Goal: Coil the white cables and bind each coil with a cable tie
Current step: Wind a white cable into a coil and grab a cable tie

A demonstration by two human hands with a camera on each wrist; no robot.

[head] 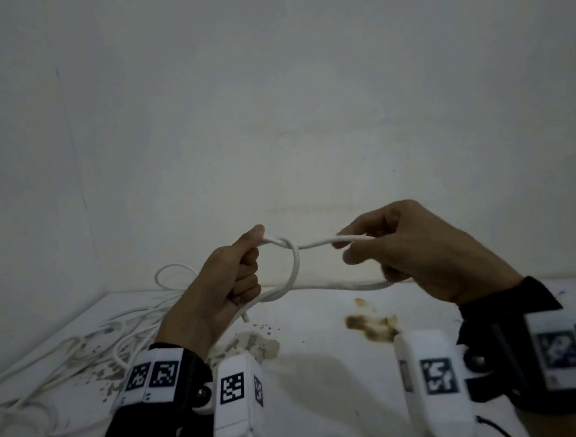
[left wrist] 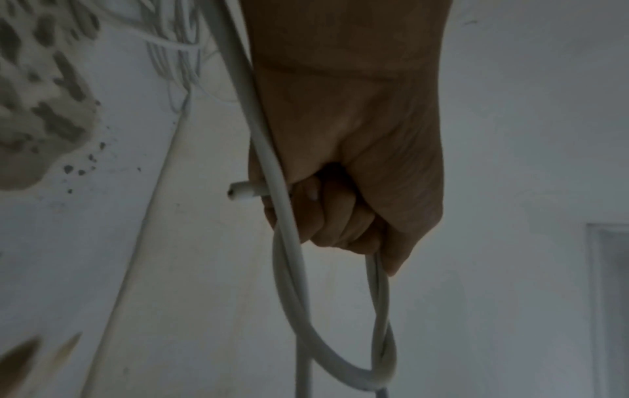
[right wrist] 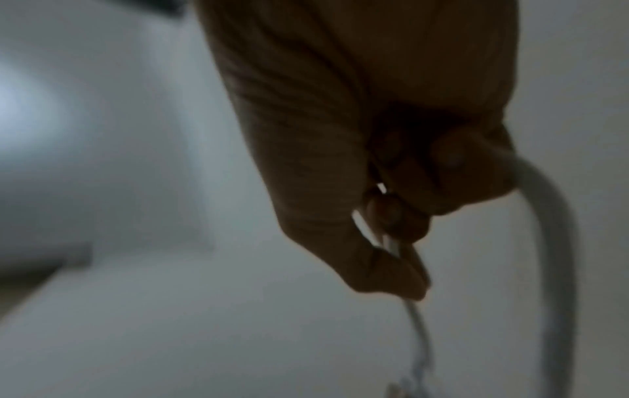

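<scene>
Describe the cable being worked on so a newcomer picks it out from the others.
Start at the white table: a heap of thin white cables sprawls at its left. The thick white cable is up in the air, stretched between left hand and right hand, crossing itself in one loop.

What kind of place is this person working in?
Probably a bare, dim room corner used as a makeshift workspace: plain white walls, a stained white surface, and loose white cables heaped at the left. Nothing marks it as a proper workshop.

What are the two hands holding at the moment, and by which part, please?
Both hold one white cable. The left hand grips it near its cut end; the right hand pinches the strand further along.
</scene>
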